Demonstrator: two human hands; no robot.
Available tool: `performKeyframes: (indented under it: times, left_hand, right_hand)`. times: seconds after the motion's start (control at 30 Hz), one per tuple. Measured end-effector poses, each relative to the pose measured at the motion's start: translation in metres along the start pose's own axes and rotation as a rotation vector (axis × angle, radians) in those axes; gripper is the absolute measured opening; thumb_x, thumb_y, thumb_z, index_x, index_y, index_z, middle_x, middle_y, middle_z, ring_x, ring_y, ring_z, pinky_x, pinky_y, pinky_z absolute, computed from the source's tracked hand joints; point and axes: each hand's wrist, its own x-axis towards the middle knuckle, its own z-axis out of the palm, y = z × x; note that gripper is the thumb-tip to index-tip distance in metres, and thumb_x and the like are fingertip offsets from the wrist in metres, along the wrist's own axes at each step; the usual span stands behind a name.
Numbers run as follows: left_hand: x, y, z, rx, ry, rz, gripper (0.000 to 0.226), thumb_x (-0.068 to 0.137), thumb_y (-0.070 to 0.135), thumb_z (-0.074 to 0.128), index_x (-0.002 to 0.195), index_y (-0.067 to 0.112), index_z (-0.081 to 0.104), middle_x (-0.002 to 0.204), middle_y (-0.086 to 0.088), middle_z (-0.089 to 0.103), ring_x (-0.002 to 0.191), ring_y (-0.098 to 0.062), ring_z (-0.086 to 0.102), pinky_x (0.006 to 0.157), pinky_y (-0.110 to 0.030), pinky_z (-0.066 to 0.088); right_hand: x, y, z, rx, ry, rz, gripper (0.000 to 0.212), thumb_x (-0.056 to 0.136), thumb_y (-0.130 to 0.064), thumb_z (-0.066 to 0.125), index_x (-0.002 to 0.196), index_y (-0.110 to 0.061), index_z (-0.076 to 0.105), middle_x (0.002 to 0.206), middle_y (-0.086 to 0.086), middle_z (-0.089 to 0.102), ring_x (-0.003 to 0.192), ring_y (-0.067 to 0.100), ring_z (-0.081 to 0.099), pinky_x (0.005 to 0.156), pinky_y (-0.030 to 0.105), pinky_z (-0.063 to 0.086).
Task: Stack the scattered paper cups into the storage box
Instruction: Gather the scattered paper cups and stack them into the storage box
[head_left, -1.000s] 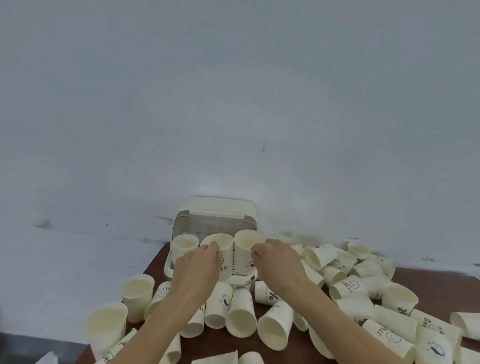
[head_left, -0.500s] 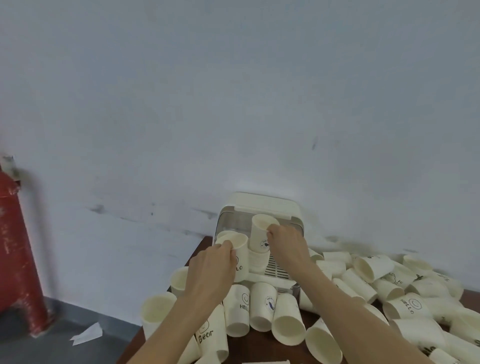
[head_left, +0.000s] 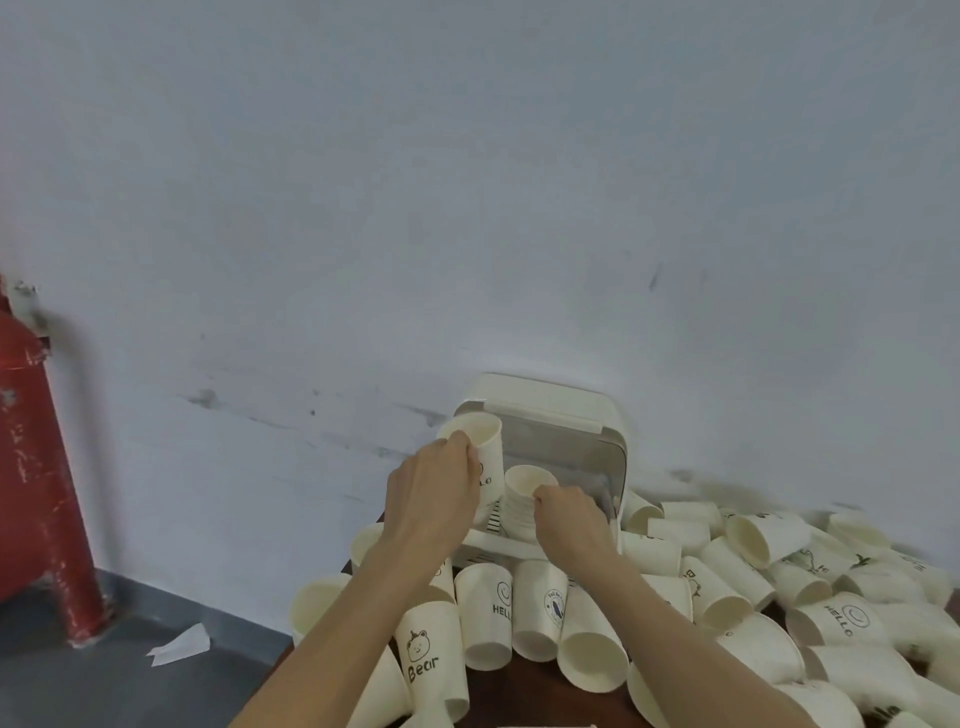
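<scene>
Head view is looking down over a brown table (head_left: 524, 691) pushed against a pale wall (head_left: 467, 182). Left hand (head_left: 434, 491) is gripping a paper cup (head_left: 480, 452), fingers wrapped round its side, holding it upright and raised at the left front corner of the storage box (head_left: 566, 447). "HELLO" lettering is partly showing beside the fingers. Right hand (head_left: 569, 519) is pinching the rim of the top cup of a short stack (head_left: 522, 501) that is standing upright inside the box; the stack looks like several nested cups, though the rims are blurring together and the count is unclear. Held cup and stack are sitting just beside each other, possibly touching. Box is standing open toward the camera with its lid (head_left: 545, 397) tipped up against the wall.

Loose cups (head_left: 737, 577) are lying scattered across the table in front and to the right of the box, most on their sides, some piled on each other. One near the left forearm is reading "Bear" (head_left: 428, 654); another, upside down in front of the box, is reading "HELLO" (head_left: 488, 613).

Off the table at left, a red pipe (head_left: 39, 467) is running down to a grey floor (head_left: 104, 686), with a scrap of white paper (head_left: 182, 644) lying near it.
</scene>
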Motion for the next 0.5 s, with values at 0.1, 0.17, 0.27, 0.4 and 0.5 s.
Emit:
performKeyframes:
  times: [0.1, 0.17, 0.27, 0.4, 0.5]
  left_hand:
    - [0.014, 0.000, 0.005, 0.011, 0.057, 0.040, 0.028, 0.103, 0.028, 0.031, 0.099, 0.014, 0.054, 0.092, -0.001, 0.059, 0.078, -0.023, 0.054, 0.063, -0.033, 0.040]
    - [0.021, -0.003, 0.013, 0.013, 0.072, 0.056, 0.026, 0.103, 0.027, 0.032, 0.100, 0.014, 0.054, 0.093, -0.001, 0.058, 0.076, -0.022, 0.050, 0.061, -0.032, 0.038]
    - [0.026, -0.008, 0.025, 0.014, 0.065, 0.073, 0.024, 0.103, 0.024, 0.033, 0.101, 0.014, 0.054, 0.094, -0.002, 0.057, 0.076, -0.022, 0.048, 0.060, -0.032, 0.037]
    - [0.028, -0.016, 0.043, 0.041, -0.008, 0.085, 0.023, 0.102, 0.022, 0.034, 0.103, 0.015, 0.055, 0.096, -0.002, 0.058, 0.083, -0.024, 0.054, 0.061, -0.033, 0.038]
    - [0.029, -0.026, 0.056, 0.054, -0.072, 0.067, 0.019, 0.101, 0.018, 0.036, 0.101, 0.015, 0.055, 0.096, -0.003, 0.059, 0.083, -0.025, 0.055, 0.063, -0.035, 0.043]
  right_hand:
    - [-0.006, -0.002, 0.003, -0.025, 0.019, -0.026, 0.014, 0.091, -0.006, 0.037, 0.082, -0.012, 0.046, 0.094, 0.009, 0.062, 0.075, 0.027, 0.049, 0.059, 0.031, 0.030]
    - [-0.009, -0.004, 0.004, -0.032, 0.024, -0.040, 0.015, 0.091, -0.004, 0.036, 0.092, -0.011, 0.050, 0.098, 0.009, 0.062, 0.088, 0.030, 0.055, 0.062, 0.032, 0.029]
    - [-0.011, -0.004, 0.008, -0.024, 0.019, -0.063, 0.019, 0.091, -0.005, 0.036, 0.104, -0.010, 0.049, 0.101, 0.009, 0.061, 0.091, 0.029, 0.057, 0.063, 0.031, 0.029]
    - [-0.012, -0.004, 0.009, 0.028, -0.010, -0.056, 0.021, 0.090, -0.004, 0.037, 0.108, -0.008, 0.046, 0.101, 0.010, 0.060, 0.090, 0.029, 0.056, 0.063, 0.032, 0.030]
    - [-0.012, -0.003, 0.008, 0.043, -0.024, -0.051, 0.022, 0.089, -0.004, 0.038, 0.110, -0.008, 0.044, 0.101, 0.011, 0.060, 0.081, 0.027, 0.050, 0.062, 0.032, 0.031]
